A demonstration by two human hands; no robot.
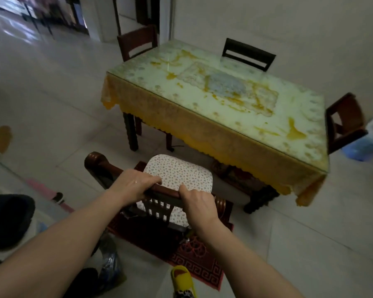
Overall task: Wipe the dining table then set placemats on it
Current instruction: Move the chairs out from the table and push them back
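Both your hands grip the top rail of a dark wooden chair standing at the near side of the dining table: the left hand curls over the rail's left part, the right hand wraps it just to the right, fingers closed round the wood. A flowered seat cushion lies on the chair, facing the table. The table, under a yellow lace cloth and a glass top, stands apart from the chair, with three more chairs tucked at its far and right sides. No wiping cloth or loose placemats are in view.

The step in hand appears to be shifting this chair to open access to the tabletop. Keep both grips even so it moves straight, lift slightly rather than drag across the red patterned mat beneath it, and mind the yellow slipper near its legs.
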